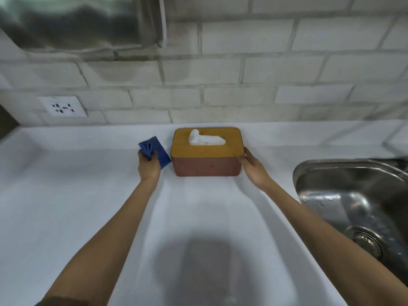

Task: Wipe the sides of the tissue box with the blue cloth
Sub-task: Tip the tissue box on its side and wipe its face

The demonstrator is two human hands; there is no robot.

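Note:
The tissue box (206,165) stands on the white counter near the wall. It has a reddish-brown body, a yellow wooden lid and a white tissue (206,139) sticking out of the slot. My left hand (148,165) grips the folded blue cloth (157,151) just left of the box; the cloth's lower corner is at the box's left side, contact unclear. My right hand (250,162) rests against the box's right end, fingers on the upper corner.
A steel sink (353,206) with a drain lies at the right, close to my right forearm. A white brick-tiled wall with a power socket (63,106) rises behind the counter (77,195). A metal hood hangs at the upper left.

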